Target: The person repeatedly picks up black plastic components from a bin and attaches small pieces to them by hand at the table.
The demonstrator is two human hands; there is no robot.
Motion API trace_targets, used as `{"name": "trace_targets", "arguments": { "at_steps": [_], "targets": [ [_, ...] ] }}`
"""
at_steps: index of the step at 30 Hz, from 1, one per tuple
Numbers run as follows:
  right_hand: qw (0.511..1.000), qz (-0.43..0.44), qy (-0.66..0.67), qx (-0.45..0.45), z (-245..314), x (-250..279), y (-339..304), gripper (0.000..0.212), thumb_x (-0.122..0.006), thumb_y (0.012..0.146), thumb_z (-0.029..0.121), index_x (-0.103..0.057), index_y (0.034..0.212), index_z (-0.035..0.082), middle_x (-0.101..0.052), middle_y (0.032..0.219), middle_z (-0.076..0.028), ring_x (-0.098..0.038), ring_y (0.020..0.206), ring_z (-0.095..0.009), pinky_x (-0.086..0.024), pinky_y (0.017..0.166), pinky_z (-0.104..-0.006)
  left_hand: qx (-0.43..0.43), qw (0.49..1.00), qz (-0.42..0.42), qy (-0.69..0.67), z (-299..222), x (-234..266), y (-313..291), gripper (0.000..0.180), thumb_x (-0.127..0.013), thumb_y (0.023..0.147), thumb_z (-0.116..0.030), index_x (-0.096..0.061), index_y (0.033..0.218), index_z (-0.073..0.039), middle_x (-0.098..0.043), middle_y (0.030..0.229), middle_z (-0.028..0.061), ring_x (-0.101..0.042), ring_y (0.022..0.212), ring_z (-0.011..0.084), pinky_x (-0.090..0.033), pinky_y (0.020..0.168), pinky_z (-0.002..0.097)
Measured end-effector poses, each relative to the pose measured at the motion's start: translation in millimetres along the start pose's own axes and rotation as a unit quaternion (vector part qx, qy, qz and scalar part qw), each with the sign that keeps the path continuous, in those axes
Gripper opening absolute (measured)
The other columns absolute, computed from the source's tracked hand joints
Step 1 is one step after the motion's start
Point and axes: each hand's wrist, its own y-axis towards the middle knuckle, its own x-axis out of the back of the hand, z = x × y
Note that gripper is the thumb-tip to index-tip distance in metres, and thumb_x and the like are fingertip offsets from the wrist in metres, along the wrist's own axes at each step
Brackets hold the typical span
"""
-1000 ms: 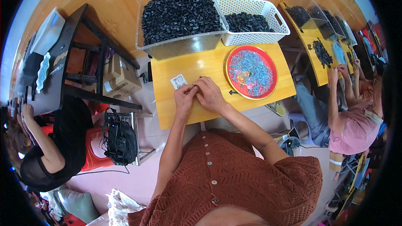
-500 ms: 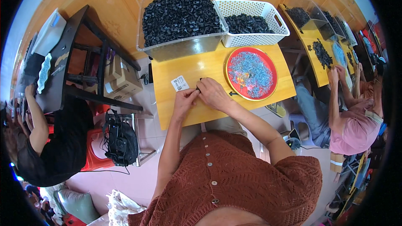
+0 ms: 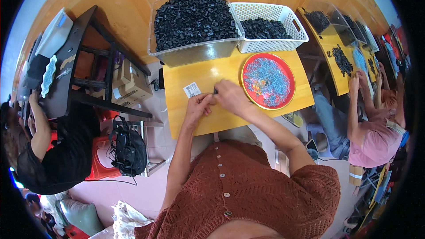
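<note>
Over the middle of the yellow table (image 3: pixel 188 71), my two hands are close together. A small black plastic part (image 3: pixel 215 91) shows at the fingertips of my right hand (image 3: pixel 232 99), whose fingers are closed and slightly blurred. My left hand (image 3: pixel 199 107) is pinched just beside it; what lies between its fingertips is hidden. Beyond my left hand lies a white printed card (image 3: pixel 192 90). To the right of my right hand sits a round red tray (image 3: pixel 244 78) with a gold rim, holding many small shiny bluish-silver pieces.
A clear plastic bin (image 3: pixel 195 54) heaped with small black parts stands at the table's back, beside a white perforated basket (image 3: pixel 270 45) of black parts. A dark table (image 3: pixel 79 40) and a seated person are on the left. People work at another yellow table (image 3: pixel 330 64) on the right.
My right hand has shifted slightly to the right, its fingers turning, and the black part now shows at its fingertips. My left hand stays pinched nearby. The view has shifted slightly.
</note>
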Motion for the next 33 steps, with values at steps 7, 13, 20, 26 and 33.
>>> {"name": "trace_targets", "arguments": {
  "at_steps": [7, 13, 20, 26, 33],
  "targets": [
    [0.937, -0.254, -0.202, -0.126, -77.9, 123.3, 64.4, 0.052, -0.067, 0.071, 0.013, -0.044, 0.116, 0.002, -0.047, 0.092, -0.018, -0.048, 0.086, -0.033, -0.043, 0.069, -0.0417, -0.026, 0.999, 0.019, 0.021, 11.2, 4.0, 1.9, 0.025, -0.057, 0.086, -0.019, -0.061, 0.098, 0.002, -0.064, 0.075, 0.0068, -0.050, 0.048, 0.0060, -0.041, 0.042, 0.0195],
    [0.952, -0.216, -0.174, -0.132, -88.8, 108.7, 38.7, 0.025, -0.064, 0.074, 0.013, -0.059, 0.095, 0.001, -0.052, 0.084, -0.015, -0.051, 0.080, -0.033, -0.042, 0.070, -0.0422, -0.030, 0.999, 0.022, 0.022, 9.4, -0.5, -2.7, 0.025, -0.056, 0.087, -0.019, -0.062, 0.099, 0.001, -0.064, 0.076, 0.0055, -0.050, 0.049, 0.0051, -0.039, 0.044, 0.0181],
    [0.962, -0.142, -0.071, -0.223, -80.6, 79.6, -34.2, 0.012, -0.062, 0.074, 0.009, -0.064, 0.082, 0.001, -0.059, 0.078, -0.016, -0.056, 0.079, -0.032, -0.044, 0.070, -0.0406, -0.218, 0.969, -0.015, 0.111, -115.0, 25.8, 27.8, 0.021, -0.058, 0.084, -0.017, -0.063, 0.096, 0.000, -0.064, 0.075, 0.0028, -0.051, 0.050, 0.0047, -0.041, 0.046, 0.0185],
    [0.950, -0.099, -0.035, -0.292, -87.7, 74.9, -76.2, 0.009, -0.062, 0.072, 0.006, -0.064, 0.080, 0.002, -0.061, 0.078, -0.015, -0.058, 0.078, -0.033, -0.046, 0.068, -0.0418, -0.383, 0.784, -0.195, 0.448, -171.2, 49.4, 114.5, 0.022, -0.063, 0.076, -0.009, -0.064, 0.097, -0.003, -0.065, 0.081, 0.0109, -0.060, 0.068, 0.0179, -0.049, 0.066, 0.0286],
    [0.954, 0.002, 0.007, -0.300, -67.7, 74.9, -78.9, 0.011, -0.063, 0.067, 0.002, -0.064, 0.077, 0.005, -0.061, 0.078, -0.013, -0.058, 0.079, -0.031, -0.047, 0.069, -0.0406, -0.226, 0.779, -0.115, 0.573, -164.3, 51.9, 154.9, 0.026, -0.071, 0.068, -0.013, -0.065, 0.092, -0.009, -0.063, 0.092, 0.0142, -0.060, 0.086, 0.0296, -0.048, 0.077, 0.0368]
  ]
}}
